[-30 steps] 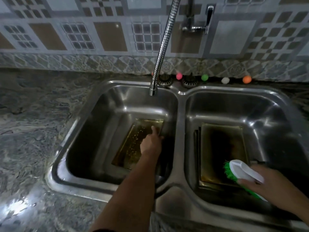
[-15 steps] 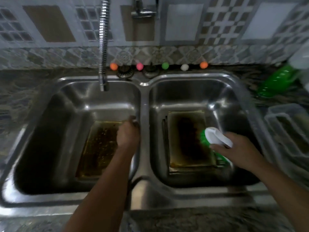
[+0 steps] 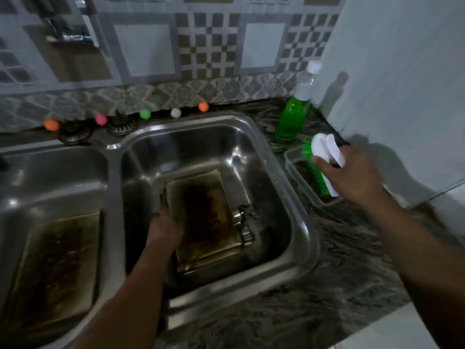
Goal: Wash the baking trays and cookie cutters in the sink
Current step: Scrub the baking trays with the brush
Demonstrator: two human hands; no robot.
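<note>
**Two dirty trays, one in each sink bowl**

Right-bowl tray (image 3: 206, 215) lies under the left hand (image 3: 164, 226); fingers on its left edge, grip too blurry to tell. Cookie cutters (image 3: 242, 224) sit at its right edge. 2nd tray (image 3: 55, 268) in left bowl. Right hand (image 3: 352, 172) holds 1 brush (image 3: 324, 163) w/ fingers curled round, over a clear tub (image 3: 292, 159). 1 green bottle (image 3: 293, 114) nearby.

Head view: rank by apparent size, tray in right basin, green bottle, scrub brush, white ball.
1. Tray in right basin
2. Green bottle and scrub brush: look similar, and the brush is nearer the camera, so unranked
3. White ball
</note>
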